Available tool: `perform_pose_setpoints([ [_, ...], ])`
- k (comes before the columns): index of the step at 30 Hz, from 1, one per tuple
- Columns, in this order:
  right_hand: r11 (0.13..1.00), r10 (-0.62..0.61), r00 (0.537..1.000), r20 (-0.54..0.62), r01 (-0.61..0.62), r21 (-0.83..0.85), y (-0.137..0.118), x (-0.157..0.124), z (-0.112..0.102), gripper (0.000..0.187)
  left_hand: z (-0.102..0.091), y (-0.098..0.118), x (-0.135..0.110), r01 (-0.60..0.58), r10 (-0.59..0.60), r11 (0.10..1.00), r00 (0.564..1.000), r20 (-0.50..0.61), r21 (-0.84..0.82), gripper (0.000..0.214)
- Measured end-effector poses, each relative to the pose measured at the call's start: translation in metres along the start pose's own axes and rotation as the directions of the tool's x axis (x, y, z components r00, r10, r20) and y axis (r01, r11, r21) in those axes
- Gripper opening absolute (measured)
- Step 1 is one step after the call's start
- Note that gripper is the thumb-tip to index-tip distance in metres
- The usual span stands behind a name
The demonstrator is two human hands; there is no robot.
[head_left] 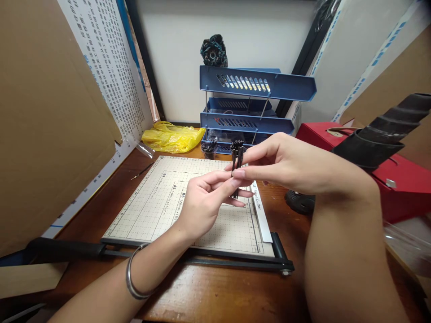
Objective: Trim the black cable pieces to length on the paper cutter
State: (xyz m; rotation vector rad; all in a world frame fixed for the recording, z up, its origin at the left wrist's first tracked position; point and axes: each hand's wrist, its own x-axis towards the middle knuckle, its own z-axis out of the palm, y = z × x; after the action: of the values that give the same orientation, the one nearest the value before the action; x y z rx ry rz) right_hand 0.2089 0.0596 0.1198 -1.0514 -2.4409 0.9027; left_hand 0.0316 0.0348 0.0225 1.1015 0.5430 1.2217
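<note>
A bundle of thin black sticks with knobby upper ends [237, 154] is held upright above the paper cutter [141, 211]. My left hand [205, 204] has its thumb and fingers closed round the lower part of the bundle. From the right, my right hand [283, 166] pinches the bundle higher up, its thumb close to my left thumb. Dark lower ends show between my left fingers; the middle is partly hidden. Similar black sticks stand in a small clear cup [209, 152] behind the hands.
A blue tiered tray [245, 121] stands at the back, a dark patterned bundle [214, 50] on top. Left of it lies a yellow plastic bag [173, 137]. A red box [400, 179] and black ribbed tube [373, 139] are on the right. The cutter's handle [67, 249] sticks out left.
</note>
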Motion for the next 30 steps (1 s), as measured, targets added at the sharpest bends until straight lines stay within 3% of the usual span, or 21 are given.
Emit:
perform_pose_setpoints([
  [12,1.0,0.01,0.998,-0.065,-0.009,0.014,0.0025,0.0001,-0.0004,0.045,0.0012,-0.0007,-0.0022,0.007,-0.005,1.0,0.998,0.063,-0.021,0.014],
  [22,0.999,0.036,0.999,-0.036,-0.036,-0.009,0.0009,0.0004,-0.0005,0.05,0.0013,0.001,-0.0022,0.038,-0.037,0.995,0.999,-0.016,0.093,0.022],
  [30,1.0,0.021,1.0,-0.023,-0.021,-0.004,0.0018,0.0008,-0.0007,0.044,0.0009,0.0008,-0.002,0.041,-0.039,0.992,0.999,-0.017,0.122,0.024],
])
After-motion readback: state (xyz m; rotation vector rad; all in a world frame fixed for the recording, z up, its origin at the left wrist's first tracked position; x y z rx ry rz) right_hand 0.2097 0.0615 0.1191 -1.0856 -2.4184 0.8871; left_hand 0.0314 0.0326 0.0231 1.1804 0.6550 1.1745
